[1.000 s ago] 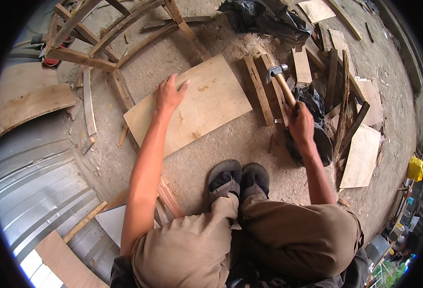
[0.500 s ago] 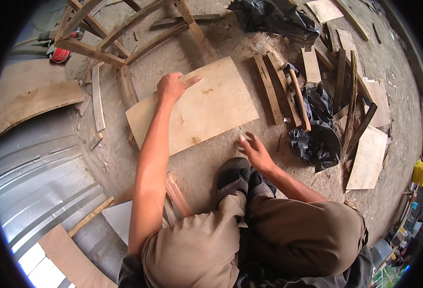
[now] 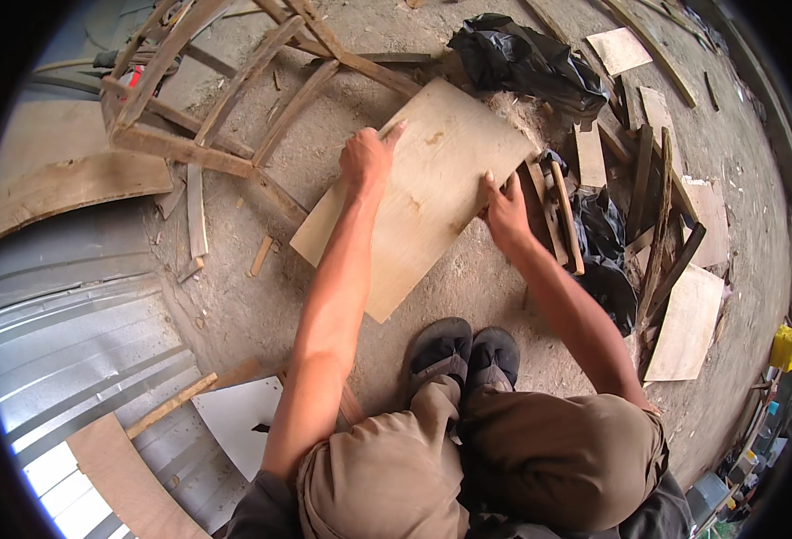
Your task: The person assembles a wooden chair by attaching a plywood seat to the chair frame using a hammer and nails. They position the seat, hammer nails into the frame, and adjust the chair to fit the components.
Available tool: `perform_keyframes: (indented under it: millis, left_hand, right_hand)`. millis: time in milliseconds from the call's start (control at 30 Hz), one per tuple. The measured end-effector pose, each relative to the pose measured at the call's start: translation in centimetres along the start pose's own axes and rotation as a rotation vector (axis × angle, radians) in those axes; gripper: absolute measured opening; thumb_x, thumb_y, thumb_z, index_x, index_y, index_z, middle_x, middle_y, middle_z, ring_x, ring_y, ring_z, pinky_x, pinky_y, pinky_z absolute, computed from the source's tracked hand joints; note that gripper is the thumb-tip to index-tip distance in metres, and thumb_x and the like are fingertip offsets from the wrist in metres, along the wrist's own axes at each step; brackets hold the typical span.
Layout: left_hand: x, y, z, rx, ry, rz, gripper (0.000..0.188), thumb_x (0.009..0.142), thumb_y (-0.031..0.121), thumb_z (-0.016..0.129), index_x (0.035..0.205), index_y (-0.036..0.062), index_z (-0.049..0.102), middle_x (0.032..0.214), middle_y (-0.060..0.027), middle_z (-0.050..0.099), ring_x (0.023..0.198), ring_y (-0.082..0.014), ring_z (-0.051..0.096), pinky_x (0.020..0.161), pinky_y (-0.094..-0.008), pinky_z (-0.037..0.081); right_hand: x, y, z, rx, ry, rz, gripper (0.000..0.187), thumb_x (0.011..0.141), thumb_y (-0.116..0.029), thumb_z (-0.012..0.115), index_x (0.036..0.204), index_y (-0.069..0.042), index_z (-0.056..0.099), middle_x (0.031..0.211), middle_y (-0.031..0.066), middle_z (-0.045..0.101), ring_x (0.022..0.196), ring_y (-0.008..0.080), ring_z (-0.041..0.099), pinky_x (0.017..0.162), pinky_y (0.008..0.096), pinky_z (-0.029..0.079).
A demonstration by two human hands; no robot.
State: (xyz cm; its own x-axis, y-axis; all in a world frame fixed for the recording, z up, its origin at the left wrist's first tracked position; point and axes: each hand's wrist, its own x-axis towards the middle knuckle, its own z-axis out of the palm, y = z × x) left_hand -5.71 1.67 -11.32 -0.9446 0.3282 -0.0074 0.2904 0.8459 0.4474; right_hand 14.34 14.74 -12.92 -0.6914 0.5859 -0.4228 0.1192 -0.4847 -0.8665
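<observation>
Plywood (image 3: pixel 445 193): turning since earlier
Left hand (image 3: pixel 366 166): pinching left edge
Right hand (image 3: pixel 507 214): pinching right edge, hammer (image 3: pixel 566 218) lying rightward

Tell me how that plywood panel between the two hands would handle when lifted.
The plywood panel is probably stiff: it shows no obvious sag between the left hand and right hand. It looks thin, so likely light for its area. Being flat, it seems apt to slide rather than roll.
</observation>
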Motion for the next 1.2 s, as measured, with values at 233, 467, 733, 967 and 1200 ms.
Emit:
perform_keyframes:
  millis: [233,467,733,967,1200]
  left_hand:
    - [0.7,-0.8,-1.3,-0.072,-0.012,0.033,0.064,0.092,0.058,0.059,0.077,-0.0030,0.069,0.078,-0.0251,0.069,0.079,-0.0412,0.070,0.067,-0.0487,0.053]
    - [3.3,-0.7,-2.0,-0.107,-0.307,0.023,0.072,0.089,0.061,0.061,0.104,-0.0085,0.067,0.101,-0.0304,0.068,0.101,-0.0414,0.067,0.086,-0.0460,0.052]
    - [2.9,-5.6,-9.5,-0.239,0.053,0.402,0.045,0.091,0.034,0.069,0.122,0.0023,0.064,0.121,-0.0167,0.067,0.116,-0.0305,0.062,0.101,-0.0425,0.048]
    - [8.8,-9.7,-31.8,0.459,0.638,0.605,0.055,0.090,0.049,0.066,0.123,0.0056,0.061,0.130,-0.0199,0.060,0.115,-0.0342,0.061,0.098,-0.0494,0.048]
    - [11.7,-7.1,-33.6,0.425,0.211,0.261,0.069,0.090,0.065,0.056,0.101,-0.0016,0.068,0.095,-0.0263,0.070,0.096,-0.0436,0.067,0.083,-0.0510,0.052]
  right_hand:
    - [3.0,-3.6,0.3,-0.226,0.030,-0.103,0.050,0.101,-0.025,0.061,0.137,0.006,0.044,0.131,0.0179,0.058,0.115,0.0221,0.057,0.096,0.0331,0.048]
    - [8.5,-1.0,-1.7,-0.377,0.132,-0.186,0.048,0.100,-0.032,0.062,0.130,0.004,0.051,0.106,0.0090,0.066,0.086,0.0142,0.061,0.064,0.0292,0.050]
    - [5.1,-1.4,-1.9,-0.273,0.044,-0.124,0.047,0.098,-0.029,0.066,0.131,0.002,0.054,0.111,0.0106,0.066,0.092,0.0137,0.062,0.073,0.0300,0.051]
    - [-3.4,3.3,-0.2,-0.045,-0.014,0.180,0.050,0.098,-0.028,0.064,0.135,0.001,0.047,0.106,0.0117,0.061,0.090,0.0172,0.062,0.074,0.0336,0.057]
    - [-5.3,8.6,3.4,0.116,0.012,-0.010,0.039,0.106,-0.031,0.050,0.133,-0.002,0.048,0.125,0.0135,0.060,0.112,0.0236,0.057,0.091,0.0412,0.049]
